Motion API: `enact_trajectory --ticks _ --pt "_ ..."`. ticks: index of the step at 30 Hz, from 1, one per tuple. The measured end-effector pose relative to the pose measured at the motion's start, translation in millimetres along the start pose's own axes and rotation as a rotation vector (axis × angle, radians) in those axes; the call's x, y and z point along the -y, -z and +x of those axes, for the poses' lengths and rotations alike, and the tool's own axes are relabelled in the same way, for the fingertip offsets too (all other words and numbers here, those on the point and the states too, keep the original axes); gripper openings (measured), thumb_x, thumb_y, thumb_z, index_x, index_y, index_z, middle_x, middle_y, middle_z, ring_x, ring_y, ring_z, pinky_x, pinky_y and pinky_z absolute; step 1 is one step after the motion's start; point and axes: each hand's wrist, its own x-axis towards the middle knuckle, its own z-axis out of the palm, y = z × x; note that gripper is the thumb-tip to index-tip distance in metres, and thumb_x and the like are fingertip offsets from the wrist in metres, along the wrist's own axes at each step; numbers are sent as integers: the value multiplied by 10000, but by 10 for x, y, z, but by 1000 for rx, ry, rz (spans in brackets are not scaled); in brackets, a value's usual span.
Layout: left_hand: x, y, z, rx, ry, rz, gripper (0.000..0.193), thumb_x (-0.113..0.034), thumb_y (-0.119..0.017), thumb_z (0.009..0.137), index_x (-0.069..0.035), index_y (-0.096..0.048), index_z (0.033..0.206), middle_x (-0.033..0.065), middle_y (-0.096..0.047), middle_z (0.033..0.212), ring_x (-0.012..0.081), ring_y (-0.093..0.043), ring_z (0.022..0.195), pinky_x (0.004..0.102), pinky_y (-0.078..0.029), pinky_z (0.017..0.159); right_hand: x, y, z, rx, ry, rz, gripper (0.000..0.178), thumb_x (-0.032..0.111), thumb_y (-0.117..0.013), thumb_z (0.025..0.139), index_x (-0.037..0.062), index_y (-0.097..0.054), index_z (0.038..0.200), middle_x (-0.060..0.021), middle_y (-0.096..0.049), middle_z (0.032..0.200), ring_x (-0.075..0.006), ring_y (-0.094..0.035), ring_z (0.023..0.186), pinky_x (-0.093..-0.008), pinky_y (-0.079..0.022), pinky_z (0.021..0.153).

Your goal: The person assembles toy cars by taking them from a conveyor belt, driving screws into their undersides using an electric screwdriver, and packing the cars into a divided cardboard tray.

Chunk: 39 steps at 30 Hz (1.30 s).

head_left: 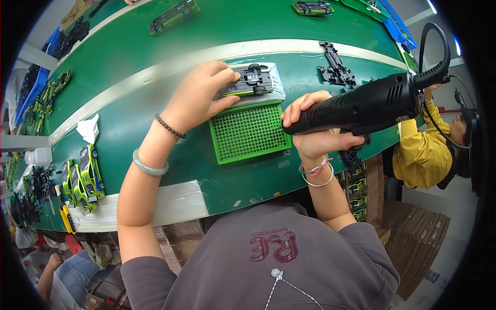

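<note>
**Two hands, one toy car on the green bench**

Two bare hands work over a green work surface [155, 67] crossed by pale tape lines. The left hand [199, 95] presses down on an upturned toy car [248, 81], fingers spread over its black underside and thumb against its near edge; the car lies on a pale pad just behind a green perforated tray [248, 132]. The right hand [310, 129] is wrapped tight around the barrel of a black electric screwdriver [367, 106], which lies nearly level, its tip end at the tray's right edge and its cable looping up at the right. The tip itself is hidden behind the fingers.

Black chassis parts [336, 67] lie just beyond the tool. A row of finished green toy cars [82, 178] stands at the left end of the bench, near a crumpled white cloth [89, 128]. More cars [173, 15] sit on the far strip. At right, a person in a yellow top [421, 150] works nearby.
</note>
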Motion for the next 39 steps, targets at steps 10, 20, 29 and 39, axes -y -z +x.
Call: enact_trajectory --ticks 10,20,29,39 --pt "-1 -8 0 -1 1 8 367 -159 -702 736 -50 -571 1061 123 -532 1083 298 -515 1008 356 -462 821 5 -94 -37 55 -16 -166 1033 959 -260 505 -9 -457 808 -85 -494 594 -160 -512 518 -252 -439 471" --pt "65 143 -17 26 4 -145 537 -179 -737 693 -72 -520 1172 135 -526 1115 302 -485 1095 362 -415 929 12 -103 16 15 -136 -214 1083 980 -167 472 -10 -458 802 -85 -490 590 -169 -507 514 -257 -439 469" --pt "352 437 -169 191 140 -39 592 -266 -778 632 -16 -533 1109 169 -582 1074 311 -534 1036 363 -416 904 172 -761 729 203 144 26 1077 935 -21 523 -15 -475 750 -101 -533 586 -158 -542 498 -254 -458 450" --pt "384 425 -143 156 100 -140 609 -230 -781 605 -34 -531 1124 178 -592 1057 344 -531 1013 385 -432 877 -425 -1198 892 266 -26 -264 1005 937 -224 552 -8 -496 760 -106 -518 546 -190 -526 462 -280 -457 451"
